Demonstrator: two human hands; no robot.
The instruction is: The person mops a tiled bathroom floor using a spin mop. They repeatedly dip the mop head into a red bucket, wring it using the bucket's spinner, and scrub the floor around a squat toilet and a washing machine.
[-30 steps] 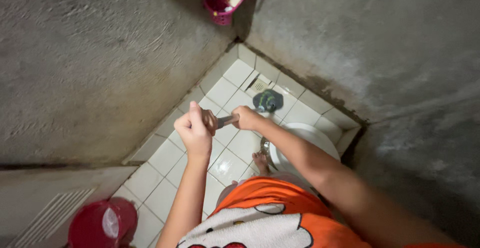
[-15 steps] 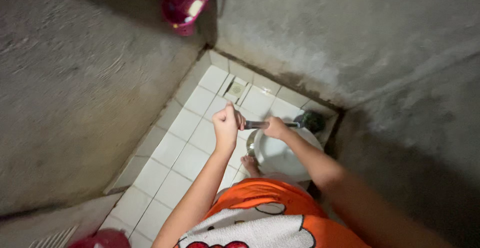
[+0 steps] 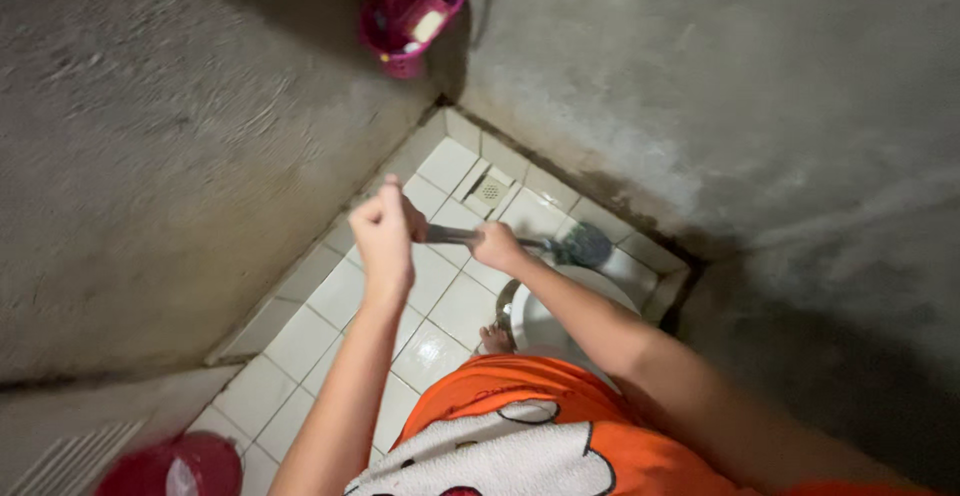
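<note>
I hold a long-handled toilet brush (image 3: 455, 235) with both hands, its shaft level above the white tiled floor. My left hand (image 3: 385, 233) is fisted around the near end of the handle. My right hand (image 3: 497, 246) grips the shaft further along. The dark bristle head (image 3: 585, 244) hangs over the far rim of the white toilet bowl (image 3: 545, 318), close to the corner tiles. My bare foot (image 3: 493, 337) shows beside the bowl. An orange and white shirt fills the bottom of the view.
Rough grey concrete walls close in on both sides. A pink basket (image 3: 408, 14) hangs in the wall corner above. A floor drain (image 3: 488, 191) sits in the tiled corner. A red bucket (image 3: 172, 466) stands at the lower left by a vented door (image 3: 60, 446).
The brush head has swung from the corner floor tiles rightward over the bowl's far rim. Both hands stayed on the handle, and my view shifted about.
</note>
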